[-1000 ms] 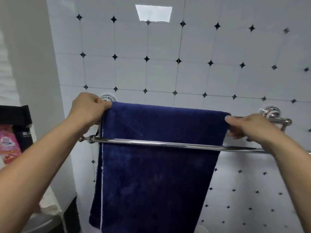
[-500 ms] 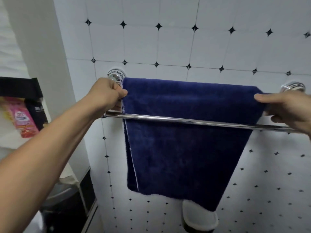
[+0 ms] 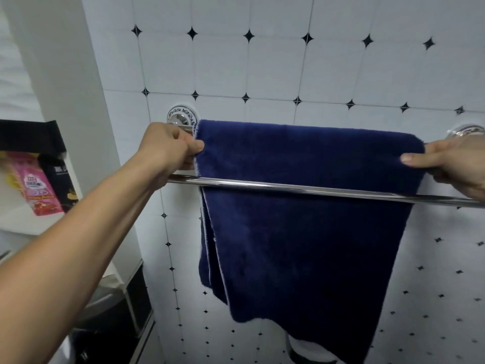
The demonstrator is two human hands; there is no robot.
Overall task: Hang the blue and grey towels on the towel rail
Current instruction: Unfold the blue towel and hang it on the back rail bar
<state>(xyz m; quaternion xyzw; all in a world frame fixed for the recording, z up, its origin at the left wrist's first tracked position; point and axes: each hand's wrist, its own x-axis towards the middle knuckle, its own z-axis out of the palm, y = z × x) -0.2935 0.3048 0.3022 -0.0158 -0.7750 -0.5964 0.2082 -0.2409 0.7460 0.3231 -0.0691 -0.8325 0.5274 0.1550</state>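
A dark blue towel (image 3: 301, 232) hangs folded over the back bar of a chrome towel rail, behind the front bar (image 3: 315, 189). My left hand (image 3: 168, 148) pinches the towel's upper left corner beside the round wall mount (image 3: 181, 119). My right hand (image 3: 454, 164) pinches the upper right corner, thumb lying on the cloth. The towel's lower edge hangs slanted, lower on the right. No grey towel is in view.
The wall is white tile with small black diamonds. At the left stand a white pillar (image 3: 78, 101) and a shelf with a pink packet (image 3: 36, 185) and a black box (image 3: 63, 185). A white and black object (image 3: 307, 350) shows below the towel.
The view has shifted, so the rail and towel sit more to the right and lower in frame. Both hands keep their hold on the top corners; the towel hangs lower behind the front bar.
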